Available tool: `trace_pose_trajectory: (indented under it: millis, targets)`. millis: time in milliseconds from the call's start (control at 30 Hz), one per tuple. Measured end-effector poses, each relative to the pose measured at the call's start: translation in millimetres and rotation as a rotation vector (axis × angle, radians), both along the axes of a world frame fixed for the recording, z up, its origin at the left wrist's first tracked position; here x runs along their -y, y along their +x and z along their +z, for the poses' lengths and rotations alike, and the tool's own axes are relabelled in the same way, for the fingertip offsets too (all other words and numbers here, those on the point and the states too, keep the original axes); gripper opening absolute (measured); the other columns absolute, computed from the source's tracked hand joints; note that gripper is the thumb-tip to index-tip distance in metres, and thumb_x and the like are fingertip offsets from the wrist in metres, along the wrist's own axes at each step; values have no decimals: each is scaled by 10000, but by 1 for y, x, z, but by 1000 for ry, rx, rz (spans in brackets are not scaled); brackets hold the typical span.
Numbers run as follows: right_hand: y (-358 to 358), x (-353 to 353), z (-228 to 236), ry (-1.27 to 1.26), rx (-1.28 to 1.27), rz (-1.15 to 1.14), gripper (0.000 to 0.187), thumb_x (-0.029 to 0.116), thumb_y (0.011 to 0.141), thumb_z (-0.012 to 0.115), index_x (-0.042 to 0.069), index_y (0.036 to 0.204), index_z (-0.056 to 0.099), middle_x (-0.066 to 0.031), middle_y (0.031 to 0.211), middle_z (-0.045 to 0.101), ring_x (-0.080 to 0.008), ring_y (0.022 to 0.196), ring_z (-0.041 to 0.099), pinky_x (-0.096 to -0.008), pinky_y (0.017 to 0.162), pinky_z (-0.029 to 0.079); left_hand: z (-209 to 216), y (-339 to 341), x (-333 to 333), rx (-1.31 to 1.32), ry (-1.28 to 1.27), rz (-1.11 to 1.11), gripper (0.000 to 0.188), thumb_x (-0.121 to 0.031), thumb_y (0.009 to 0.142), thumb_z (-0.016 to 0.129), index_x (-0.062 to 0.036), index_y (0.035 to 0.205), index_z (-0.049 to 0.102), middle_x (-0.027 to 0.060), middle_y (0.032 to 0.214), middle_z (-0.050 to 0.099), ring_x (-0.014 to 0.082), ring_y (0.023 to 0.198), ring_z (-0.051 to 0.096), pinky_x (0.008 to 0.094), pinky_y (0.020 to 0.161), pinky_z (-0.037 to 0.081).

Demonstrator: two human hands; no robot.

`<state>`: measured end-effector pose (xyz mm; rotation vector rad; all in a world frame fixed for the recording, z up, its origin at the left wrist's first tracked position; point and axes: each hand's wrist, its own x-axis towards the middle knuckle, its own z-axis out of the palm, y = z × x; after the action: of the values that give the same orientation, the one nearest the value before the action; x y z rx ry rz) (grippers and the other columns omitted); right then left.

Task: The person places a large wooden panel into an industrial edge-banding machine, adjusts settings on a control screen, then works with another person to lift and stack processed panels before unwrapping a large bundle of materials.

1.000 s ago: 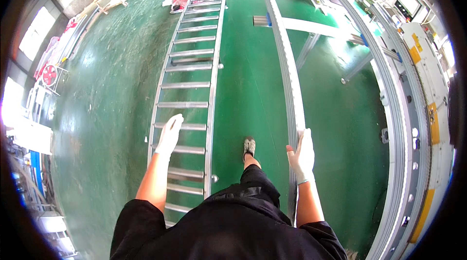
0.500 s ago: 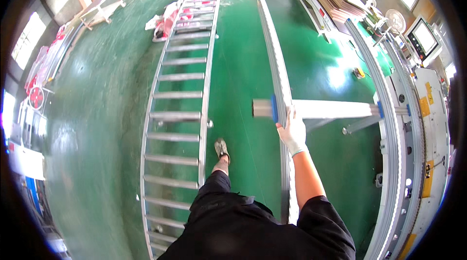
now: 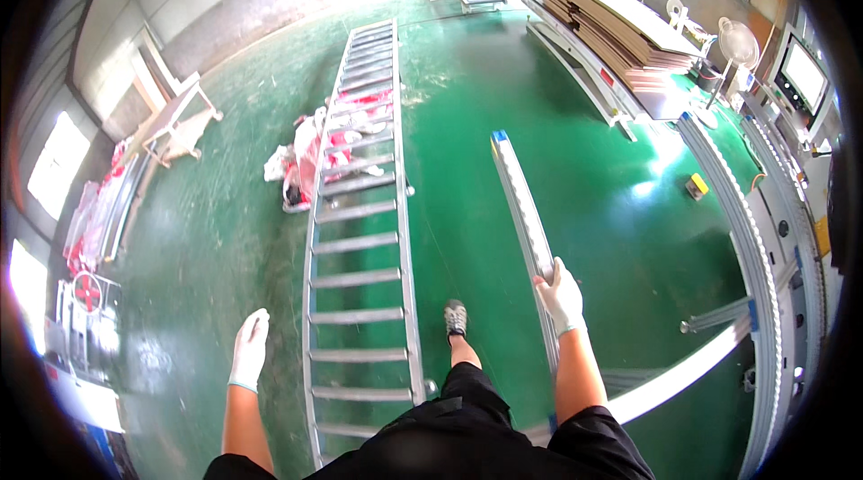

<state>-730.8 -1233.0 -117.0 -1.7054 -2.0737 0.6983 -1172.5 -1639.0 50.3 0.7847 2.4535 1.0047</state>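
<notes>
My right hand [image 3: 559, 298], in a white glove, grips a long grey metal rail [image 3: 519, 199] with a blue end cap and a row of small white rollers along it. The thumb lies at the rail's left side and the fingers are over its top. My left hand [image 3: 251, 350], also gloved in white, hangs in the air left of a roller conveyor [image 3: 358, 279]. Its fingers are stretched out and nothing shows in them. The conveyor's long frame, with many metal crossbars, runs away from me between my hands. My body hides the rail's near end.
Red and white plastic wrapping [image 3: 310, 159] lies beside and under the conveyor. At right, a white crossbeam [image 3: 683, 381] joins a second rail [image 3: 751, 237] along a machine. Beyond stand stacked brown boards [image 3: 611, 22], a fan [image 3: 738, 44] and a screen [image 3: 802, 75]. A yellow item [image 3: 696, 186] lies on the floor.
My view has shifted forward; the rail's far end and the crossbeam now sit lower in view. My left hand has come into view. My right hand is still on the rail, farther along.
</notes>
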Motion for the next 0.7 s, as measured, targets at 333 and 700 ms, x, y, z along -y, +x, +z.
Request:
trace_pose_trajectory:
  millis: [333,700]
  targets:
    - [-164,-206,29,-264,-250,44,354,353,912,650,42,1072,593,-215,999,695,-409,963,665,-467,832,508,-261,-153,-132,494,-827,-265,542,-506,951,523,-93,1280,642,216,1377,572,311,1290,530,389,1118,404]
    - [-235,-325,-3,-386,-142,71,360,383,997,557,79,1174,635,-191,1073,694,-395,1027,660,-471,875,524,-359,-339,-588,153,-794,-827,261,-225,917,520,-68,970,721,231,1040,696,412,981,671,519,912,521]
